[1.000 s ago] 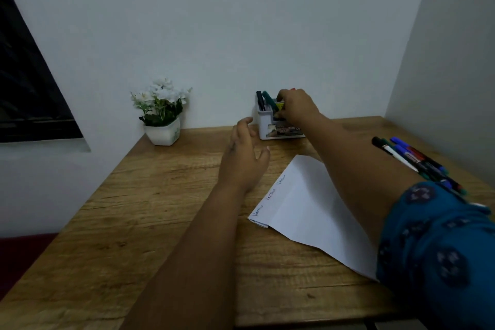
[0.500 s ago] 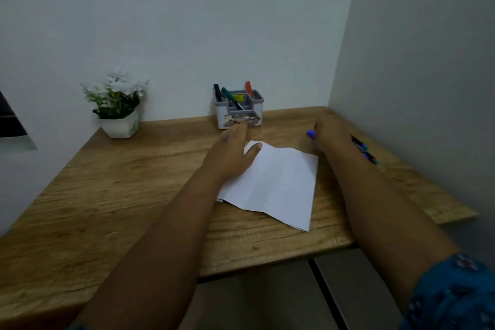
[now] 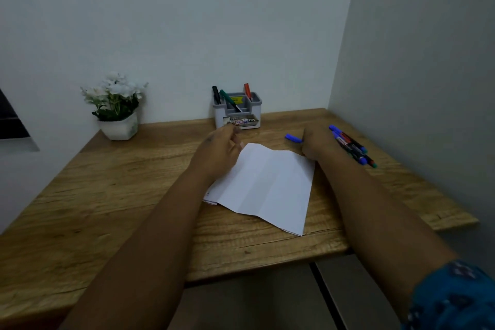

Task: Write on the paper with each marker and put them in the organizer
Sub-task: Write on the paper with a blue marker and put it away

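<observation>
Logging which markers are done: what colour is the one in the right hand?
Blue: the marker sticking out of the right hand, seen in the head view.

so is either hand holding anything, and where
The right hand grips a blue marker around its body, its capped end sticking out left. The left hand holds nothing, resting on the paper.
</observation>
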